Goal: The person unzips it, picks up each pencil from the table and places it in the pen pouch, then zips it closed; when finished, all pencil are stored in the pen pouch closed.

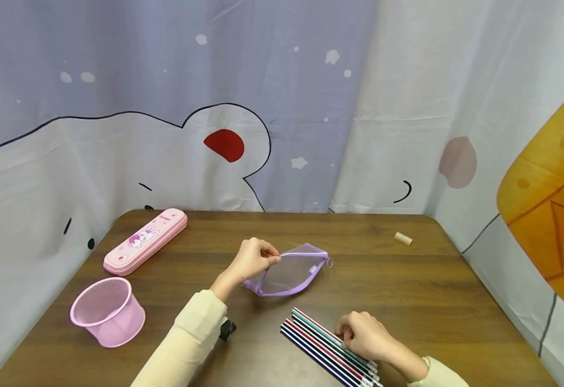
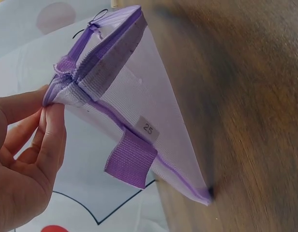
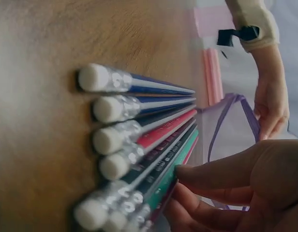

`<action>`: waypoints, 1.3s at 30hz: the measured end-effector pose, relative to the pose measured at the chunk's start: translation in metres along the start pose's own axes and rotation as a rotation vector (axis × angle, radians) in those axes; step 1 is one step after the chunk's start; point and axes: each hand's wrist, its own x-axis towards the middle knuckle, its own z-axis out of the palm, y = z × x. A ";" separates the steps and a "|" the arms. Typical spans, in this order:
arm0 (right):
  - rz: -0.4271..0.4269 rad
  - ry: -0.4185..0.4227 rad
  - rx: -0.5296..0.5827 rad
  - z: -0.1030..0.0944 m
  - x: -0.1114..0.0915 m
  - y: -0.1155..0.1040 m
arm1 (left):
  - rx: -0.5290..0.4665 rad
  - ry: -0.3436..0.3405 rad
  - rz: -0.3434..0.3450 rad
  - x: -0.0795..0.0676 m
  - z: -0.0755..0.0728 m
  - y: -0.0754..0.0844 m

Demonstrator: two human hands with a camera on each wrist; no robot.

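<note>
My left hand (image 1: 253, 260) pinches the edge of a purple mesh zipper pouch (image 1: 289, 275) between thumb and fingers, its mouth gaping. In the left wrist view the pouch (image 2: 158, 101) hangs from the fingertips, with a purple fabric tab and a small label reading 25. At the front, my right hand (image 1: 366, 334) is over a row of striped pencils (image 1: 318, 344), blue, black, red and green, lying side by side. In the right wrist view, the right thumb (image 3: 216, 171) and fingers pinch a green pencil (image 3: 161, 188) at the row's edge. White erasers cap the near ends.
A pink pencil case (image 1: 145, 242) with a rabbit print lies at the back left of the wooden table (image 1: 359, 279). In front of it stands a pink mesh pen holder (image 1: 117, 322), tilted in view. A small beige cylinder (image 1: 403, 238) lies at the back right. Curtains (image 1: 306, 107) hang behind.
</note>
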 end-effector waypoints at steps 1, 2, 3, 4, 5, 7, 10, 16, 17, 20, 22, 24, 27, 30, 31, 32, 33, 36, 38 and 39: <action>0.003 0.010 0.014 0.002 -0.001 0.001 | -0.003 -0.002 -0.007 0.000 0.001 0.000; 0.004 0.019 0.025 0.003 -0.002 0.003 | -0.003 -0.003 -0.010 0.001 0.001 0.001; 0.003 0.024 0.031 0.004 -0.003 0.003 | -0.005 -0.005 -0.014 0.001 0.001 0.001; 0.001 0.024 0.036 0.004 -0.003 0.004 | -0.003 -0.005 -0.013 0.001 0.002 0.001; -0.004 0.021 0.041 0.005 -0.004 0.004 | -0.003 -0.005 -0.014 0.001 0.002 0.001; -0.017 0.015 0.045 0.006 -0.004 0.004 | -0.002 -0.006 -0.015 0.001 0.003 0.001; -0.047 0.015 0.046 0.007 -0.004 0.004 | -0.002 -0.009 -0.011 0.001 0.004 0.000; -0.083 -0.008 0.097 0.005 -0.003 0.006 | -0.005 -0.005 -0.025 0.002 0.005 -0.002; -0.083 -0.024 0.124 0.004 -0.003 0.007 | -0.007 -0.001 -0.030 0.003 0.006 -0.003; -0.091 -0.073 0.206 -0.001 0.002 0.010 | -0.004 0.014 -0.046 0.006 0.007 -0.006; -0.087 -0.090 0.261 -0.006 0.007 0.013 | 0.001 0.024 -0.058 0.008 0.008 -0.009; -0.084 -0.086 0.305 -0.013 0.015 0.015 | 0.010 0.039 -0.070 0.011 0.008 -0.012; -0.080 -0.040 0.362 -0.028 0.027 0.017 | 0.016 0.063 -0.083 0.015 0.009 -0.015; -0.061 0.030 0.436 -0.043 0.041 0.011 | 0.013 0.096 -0.103 0.019 0.005 -0.017; -0.059 0.061 0.466 -0.047 0.045 0.009 | 0.012 0.105 -0.112 0.020 0.004 -0.017; -0.055 0.090 0.506 -0.051 0.049 0.006 | 0.011 0.114 -0.119 0.021 0.002 -0.018; -0.048 0.119 0.547 -0.054 0.053 0.004 | 0.010 0.121 -0.128 0.022 0.000 -0.018; -0.055 0.216 0.684 -0.059 0.065 0.001 | 0.007 0.132 -0.137 0.022 -0.004 -0.019; -0.048 0.268 0.784 -0.059 0.071 0.001 | 0.010 0.134 -0.133 0.021 -0.005 -0.020; -0.039 0.292 0.824 -0.058 0.073 0.001 | 0.009 0.135 -0.134 0.020 -0.006 -0.020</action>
